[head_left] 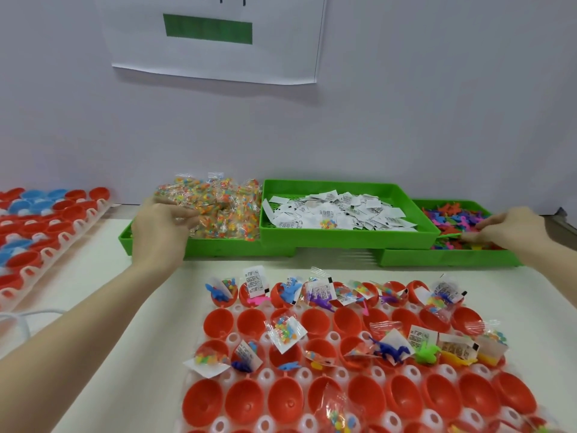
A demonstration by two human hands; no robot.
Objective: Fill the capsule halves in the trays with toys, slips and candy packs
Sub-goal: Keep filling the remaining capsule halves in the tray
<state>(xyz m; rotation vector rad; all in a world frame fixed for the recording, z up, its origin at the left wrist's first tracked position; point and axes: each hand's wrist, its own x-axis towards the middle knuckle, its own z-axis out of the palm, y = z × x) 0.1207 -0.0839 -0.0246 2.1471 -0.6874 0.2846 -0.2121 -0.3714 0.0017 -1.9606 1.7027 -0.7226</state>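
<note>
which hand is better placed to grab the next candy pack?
Left. The left hand is already at the candy pack pile in the left green tray, fingers touching the packs. The right hand is far across, in the toy tray.

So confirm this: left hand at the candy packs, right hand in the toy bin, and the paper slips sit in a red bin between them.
One thing is wrong: the slips' bin is green, not red, as the head view shows. The rest holds: left hand at the candy packs, right hand in the toy bin.
</note>
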